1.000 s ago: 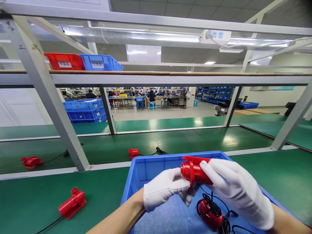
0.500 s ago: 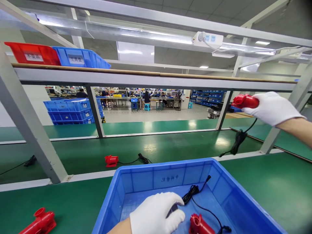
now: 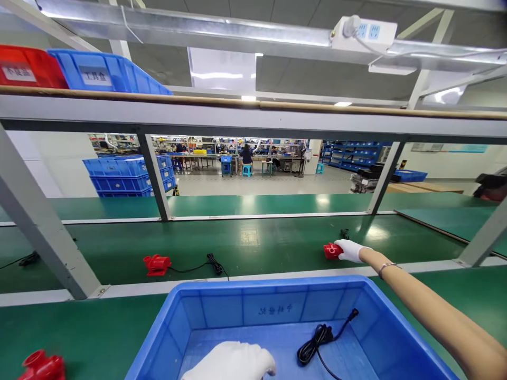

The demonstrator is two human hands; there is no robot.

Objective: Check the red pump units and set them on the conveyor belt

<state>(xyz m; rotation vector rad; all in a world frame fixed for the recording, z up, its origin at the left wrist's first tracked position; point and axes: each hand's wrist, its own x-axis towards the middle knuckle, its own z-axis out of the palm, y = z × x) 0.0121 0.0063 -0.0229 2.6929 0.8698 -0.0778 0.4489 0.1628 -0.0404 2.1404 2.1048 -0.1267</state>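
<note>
My right hand [image 3: 350, 250], in a white glove, reaches out to the green conveyor belt and grips a red pump-like unit [image 3: 331, 251] at belt level. A small black cord bundle [image 3: 344, 233] lies just behind it. My left hand [image 3: 233, 363], also gloved, is inside the blue plastic bin [image 3: 273, 285] at the lower edge; its fingertips are mostly out of sight. To its right in the bin rests a coiled black cord [image 3: 317, 340] with a plug end. Another red unit [image 3: 157, 265] sits on the belt at left, its cord trailing right.
A further red unit [image 3: 43, 367] lies on the near green surface at lower left. Grey posts [image 3: 154, 179] rise between the surfaces. Overhead, a shelf [image 3: 237, 113] holds a red bin [image 3: 29, 66] and a blue bin [image 3: 106, 71]. Stacked blue crates [image 3: 119, 177] stand beyond.
My right hand has carried the red unit from raised at the right down and leftward to the belt. My left hand sits lower in view. The red unit in the bin has left view.
</note>
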